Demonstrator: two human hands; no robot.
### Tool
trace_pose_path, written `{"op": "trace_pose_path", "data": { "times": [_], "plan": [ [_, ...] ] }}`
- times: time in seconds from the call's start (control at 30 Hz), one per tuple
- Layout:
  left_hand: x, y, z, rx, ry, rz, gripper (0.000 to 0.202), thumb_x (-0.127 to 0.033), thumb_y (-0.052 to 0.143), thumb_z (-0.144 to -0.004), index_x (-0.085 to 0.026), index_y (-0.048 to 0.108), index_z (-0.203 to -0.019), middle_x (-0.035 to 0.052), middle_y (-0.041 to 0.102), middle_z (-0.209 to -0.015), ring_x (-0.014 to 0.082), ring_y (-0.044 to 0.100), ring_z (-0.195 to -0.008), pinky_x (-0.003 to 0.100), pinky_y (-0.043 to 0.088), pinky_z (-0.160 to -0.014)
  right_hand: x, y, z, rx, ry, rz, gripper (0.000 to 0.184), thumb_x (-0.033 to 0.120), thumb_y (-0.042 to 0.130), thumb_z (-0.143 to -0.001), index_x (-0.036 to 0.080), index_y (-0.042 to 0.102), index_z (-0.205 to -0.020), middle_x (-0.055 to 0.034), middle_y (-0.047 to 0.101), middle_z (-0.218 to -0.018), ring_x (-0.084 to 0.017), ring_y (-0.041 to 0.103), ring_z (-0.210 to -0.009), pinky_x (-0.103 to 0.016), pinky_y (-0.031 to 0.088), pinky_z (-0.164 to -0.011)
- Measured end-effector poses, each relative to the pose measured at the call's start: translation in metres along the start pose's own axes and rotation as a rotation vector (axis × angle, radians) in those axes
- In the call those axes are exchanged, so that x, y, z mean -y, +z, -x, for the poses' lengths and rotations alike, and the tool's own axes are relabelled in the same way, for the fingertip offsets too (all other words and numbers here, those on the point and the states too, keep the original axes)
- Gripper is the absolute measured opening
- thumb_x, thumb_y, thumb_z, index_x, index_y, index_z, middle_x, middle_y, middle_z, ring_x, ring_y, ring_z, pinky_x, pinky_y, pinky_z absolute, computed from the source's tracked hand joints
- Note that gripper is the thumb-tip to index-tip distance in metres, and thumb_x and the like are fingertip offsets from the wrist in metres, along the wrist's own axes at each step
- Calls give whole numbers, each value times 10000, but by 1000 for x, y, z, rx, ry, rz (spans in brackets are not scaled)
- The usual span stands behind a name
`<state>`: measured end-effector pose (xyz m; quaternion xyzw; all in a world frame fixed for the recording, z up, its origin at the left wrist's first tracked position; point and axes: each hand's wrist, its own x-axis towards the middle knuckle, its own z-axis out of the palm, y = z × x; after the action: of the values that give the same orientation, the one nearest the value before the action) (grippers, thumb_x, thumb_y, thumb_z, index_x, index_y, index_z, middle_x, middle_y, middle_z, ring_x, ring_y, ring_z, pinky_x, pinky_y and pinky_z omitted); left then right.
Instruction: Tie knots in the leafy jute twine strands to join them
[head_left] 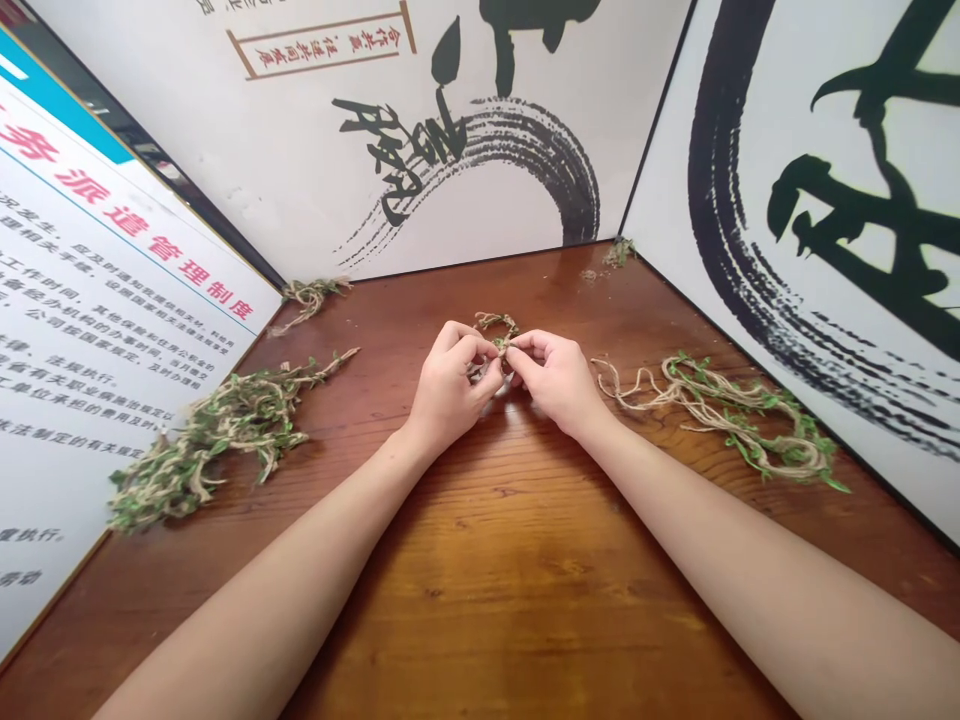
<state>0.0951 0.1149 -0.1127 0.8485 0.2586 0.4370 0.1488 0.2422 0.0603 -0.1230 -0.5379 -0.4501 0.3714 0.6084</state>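
Left and right hands [446,385] [555,380] both pinch narrow on a small loop of green-leaved jute twine [495,322], fingertips meeting at its near side, mid-width on the brown wooden surface [525,560], toward the far edge. Loop bulges away from the person; long axis looks side to side, between the hands. Best to pinch tight at the crossing. Loose leafy twine bundles [217,445] [720,415] lie near the left and right edges.
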Motion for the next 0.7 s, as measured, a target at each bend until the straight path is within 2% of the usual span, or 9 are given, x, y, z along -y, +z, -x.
{"op": "trace_pose_path", "data": {
  "times": [0.13, 0.27, 0.47, 0.63, 0.7],
  "plan": [
    [0, -2, -1, 89, -97, 85, 55, -150, 673, -865, -204, 676, -871, 37, 562, -945, 155, 584, -861, 287, 538, -729, -3, -1, -1, -17, -22, -21, 102, 287, 645, -791, 187, 665, -785, -24, 698, -746, -158, 632, -679, -305, 513, -665],
    [1, -1, -2, 104, -191, 139, 54, -141, 664, -841, -195, 665, -839, 22, 568, -917, 136, 579, -803, 270, 522, -695, -2, -1, 1, 0, -86, -20, 130, 319, 663, -789, 189, 670, -793, -32, 702, -768, -161, 631, -696, -311, 514, -679],
    [0, -3, -3, 126, -198, 234, 89, -124, 636, -835, -204, 674, -835, 25, 565, -937, 120, 576, -767, 247, 520, -650, -2, -2, 0, 14, -51, 9, 125, 314, 639, -789, 193, 671, -799, -28, 702, -758, -162, 633, -691, -310, 507, -664],
    [2, -6, -5, 177, -236, 228, 43, -181, 741, -780, -207, 710, -792, 12, 575, -878, 126, 577, -755, 275, 527, -698, -3, -2, 0, -9, -54, -13, 116, 300, 645, -775, 189, 669, -797, -29, 703, -766, -160, 629, -690, -310, 508, -666],
    [2, -6, -5, 197, -249, 206, 81, -237, 776, -787, -203, 703, -779, 9, 586, -845, 123, 557, -716, 283, 521, -690, -2, -2, 0, -23, -74, -12, 108, 293, 649, -775, 188, 668, -791, -30, 703, -774, -160, 627, -703, -313, 508, -678]
  ]
}}
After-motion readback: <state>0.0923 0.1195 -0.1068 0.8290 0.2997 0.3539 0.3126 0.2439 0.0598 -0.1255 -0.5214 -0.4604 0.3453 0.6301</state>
